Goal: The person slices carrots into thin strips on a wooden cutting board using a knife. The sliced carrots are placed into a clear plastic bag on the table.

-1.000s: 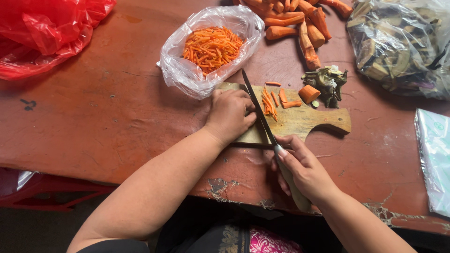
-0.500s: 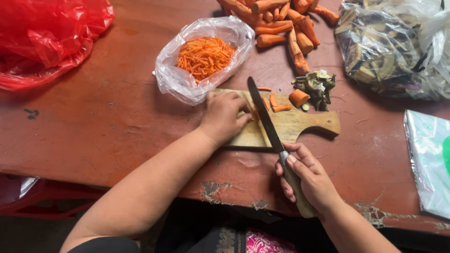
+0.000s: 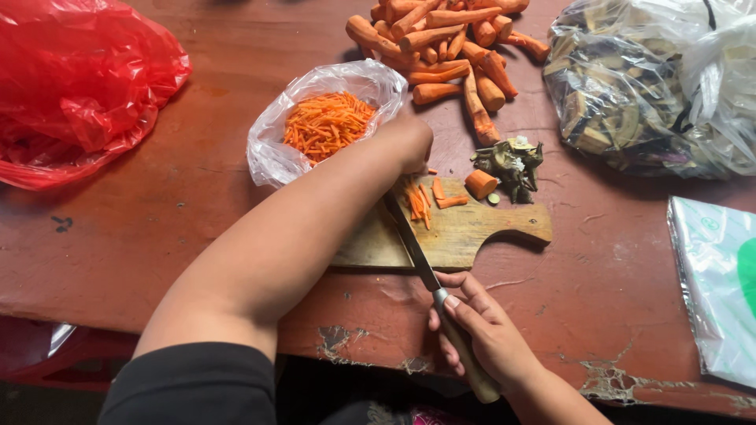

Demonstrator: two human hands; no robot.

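1. Head view: right hand [image 3: 484, 334] clenched round long steel knife [image 3: 413, 240]; left hand [image 3: 409, 142], grip hidden, rests on orange carrot strips [image 3: 421, 201] on wooden cutting board [image 3: 465, 228].
2. Done: clear bag of shredded carrot [image 3: 327, 122]. Left: whole-carrot pile [image 3: 441, 47].

My left hand [image 3: 405, 142] reaching forward, knuckles up, fingers curled downward, forearm stretched diagonally across, dark sleeve at my upper arm, my right hand [image 3: 484, 334] low and near me, fingers wrapped closed, wrist bent inward
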